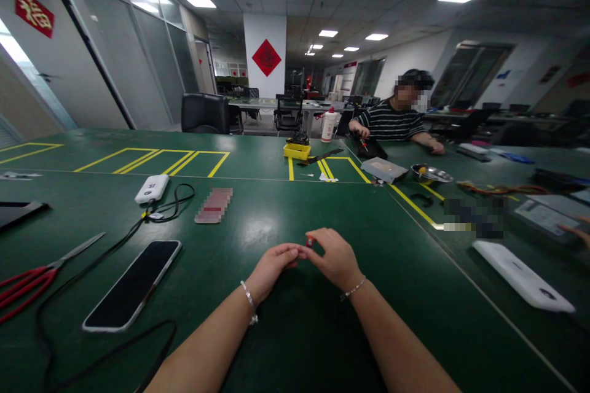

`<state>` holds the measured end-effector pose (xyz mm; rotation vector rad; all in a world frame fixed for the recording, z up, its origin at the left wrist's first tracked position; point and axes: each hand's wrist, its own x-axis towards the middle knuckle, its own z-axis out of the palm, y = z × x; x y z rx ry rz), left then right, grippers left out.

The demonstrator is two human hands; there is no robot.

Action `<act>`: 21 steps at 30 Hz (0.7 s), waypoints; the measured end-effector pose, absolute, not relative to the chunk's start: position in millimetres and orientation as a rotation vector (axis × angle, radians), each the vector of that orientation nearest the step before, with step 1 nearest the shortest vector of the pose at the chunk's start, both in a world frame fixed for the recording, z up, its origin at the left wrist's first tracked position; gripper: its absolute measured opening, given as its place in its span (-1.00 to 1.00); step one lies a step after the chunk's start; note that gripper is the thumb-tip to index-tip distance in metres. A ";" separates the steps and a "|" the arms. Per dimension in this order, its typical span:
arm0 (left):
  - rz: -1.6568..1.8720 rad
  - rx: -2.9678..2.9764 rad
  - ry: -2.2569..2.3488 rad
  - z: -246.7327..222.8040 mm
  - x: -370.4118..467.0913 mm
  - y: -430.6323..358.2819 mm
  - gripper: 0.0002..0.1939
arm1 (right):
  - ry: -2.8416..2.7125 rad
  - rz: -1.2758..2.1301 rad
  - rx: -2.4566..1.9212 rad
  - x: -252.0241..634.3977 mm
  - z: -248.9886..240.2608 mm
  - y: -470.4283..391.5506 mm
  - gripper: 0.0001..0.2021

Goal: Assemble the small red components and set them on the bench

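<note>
Over the green table [295, 209], both hands meet in front of me. My right hand [335, 256] pinches a small red-orange object [310, 240] between thumb and fingers; its kind is too small to tell. My left hand [275, 265] has its fingers pressed together, their tips touching or close to my right hand's fingertips. Whether it also grips part of that object is hidden. Left of my hands lie a phone [133, 285] with a dark screen and a blurred pinkish-red flat thing [214, 206].
Red-handled scissors [41, 279], a white power bank [152, 189] and a black cable [106, 258] lie left. A yellow bin [297, 151] and a bottle [329, 126] stand farther back. At right are a white device [523, 276], a metal bowl [436, 174] and a seated person [391, 120].
</note>
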<state>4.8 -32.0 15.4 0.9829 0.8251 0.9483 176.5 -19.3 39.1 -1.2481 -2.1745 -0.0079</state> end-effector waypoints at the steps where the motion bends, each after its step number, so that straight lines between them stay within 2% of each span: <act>1: 0.957 0.985 0.839 15.0 4.2 -31.6 -0.73 | -2.108 -0.048 -1.329 190.9 41.4 -14.4 -0.74; 5: 1.001 0.989 0.884 12.8 1.8 -29.7 -0.70 | -1.732 -0.214 -1.906 270.5 39.4 1.4 -0.62; 10: 1.011 0.971 0.902 10.3 -0.3 -27.7 -0.74 | -1.171 -0.064 -2.548 342.0 15.8 -3.8 -0.55; 15: 1.009 0.978 0.882 10.2 -1.0 -28.3 -0.74 | -1.010 0.021 -2.652 347.7 1.3 -12.5 -0.54; 21: 1.010 0.987 0.895 10.5 -0.2 -29.5 -0.75 | -1.091 -0.034 -2.583 325.4 13.1 -5.5 -0.40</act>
